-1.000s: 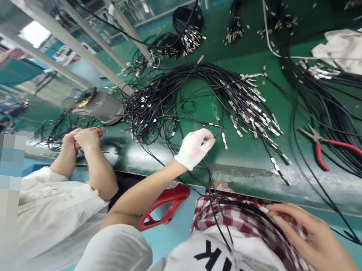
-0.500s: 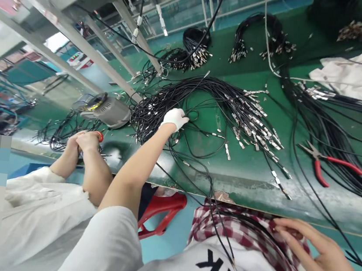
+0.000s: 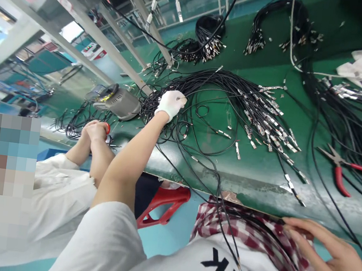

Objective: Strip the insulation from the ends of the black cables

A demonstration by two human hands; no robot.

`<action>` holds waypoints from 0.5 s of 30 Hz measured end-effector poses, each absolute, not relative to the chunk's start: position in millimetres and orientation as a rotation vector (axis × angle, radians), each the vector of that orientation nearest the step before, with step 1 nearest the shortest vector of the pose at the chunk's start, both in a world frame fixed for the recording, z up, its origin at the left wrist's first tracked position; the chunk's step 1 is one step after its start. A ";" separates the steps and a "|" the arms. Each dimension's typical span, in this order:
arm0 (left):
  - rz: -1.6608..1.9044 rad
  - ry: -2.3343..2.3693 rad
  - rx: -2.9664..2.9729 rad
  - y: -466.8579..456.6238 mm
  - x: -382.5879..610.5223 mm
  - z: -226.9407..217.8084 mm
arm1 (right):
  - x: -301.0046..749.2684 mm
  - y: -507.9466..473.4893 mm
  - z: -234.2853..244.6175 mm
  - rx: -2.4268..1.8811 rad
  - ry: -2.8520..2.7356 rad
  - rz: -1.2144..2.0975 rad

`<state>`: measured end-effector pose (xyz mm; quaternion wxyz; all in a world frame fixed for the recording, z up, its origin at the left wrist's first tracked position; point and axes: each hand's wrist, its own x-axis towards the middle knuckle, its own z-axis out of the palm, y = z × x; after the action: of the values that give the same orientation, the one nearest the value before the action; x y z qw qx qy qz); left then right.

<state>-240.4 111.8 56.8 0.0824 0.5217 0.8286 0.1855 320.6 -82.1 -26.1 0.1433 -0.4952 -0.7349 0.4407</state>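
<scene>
One gloved hand point(image 3: 171, 102), countless wires point(image 3: 226, 88)

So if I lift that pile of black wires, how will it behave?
Probably floppy: the black wires lie in loose curves and droop over the table edge. They'd likely snag and drag neighbours, since strands cross and metal ends stick out. A few should feel light in the left hand; they look thin.

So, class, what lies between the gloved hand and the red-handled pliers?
Head view: a fan of black wires with metal terminals lies between the gloved left hand and pliers.
</scene>
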 end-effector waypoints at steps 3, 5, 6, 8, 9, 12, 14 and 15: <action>0.393 2.521 1.642 103.3 -243.5 56.7 | 323.8 -73.8 -28.5 -1.394 -2.152 1.187; 0.264 2.540 1.685 98.4 -241.6 55.3 | 323.8 -64.1 -30.7 -1.362 -2.168 1.115; 0.205 2.547 1.711 96.3 -238.2 53.7 | 322.1 -58.2 -31.4 -1.351 -2.164 1.080; 0.128 2.561 1.789 92.8 -225.3 48.2 | 315.3 -46.0 -32.3 -1.333 -2.117 0.990; 0.097 2.555 1.858 91.6 -216.4 44.1 | 310.6 -40.2 -32.8 -1.327 -2.078 0.945; -0.029 2.436 2.112 91.9 -187.3 27.8 | 297.7 -27.8 -36.2 -1.328 -1.971 0.860; -0.136 2.334 2.217 96.5 -173.5 16.9 | 293.7 -24.5 -39.4 -1.333 -1.946 0.849; -0.177 2.306 2.236 100.0 -169.5 12.8 | 293.4 -24.0 -40.9 -1.330 -1.946 0.846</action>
<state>-169.5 100.0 12.8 -0.0377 0.6944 0.7164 -0.0550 293.4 -24.0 -40.9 0.3135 -0.5043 -0.7380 0.3207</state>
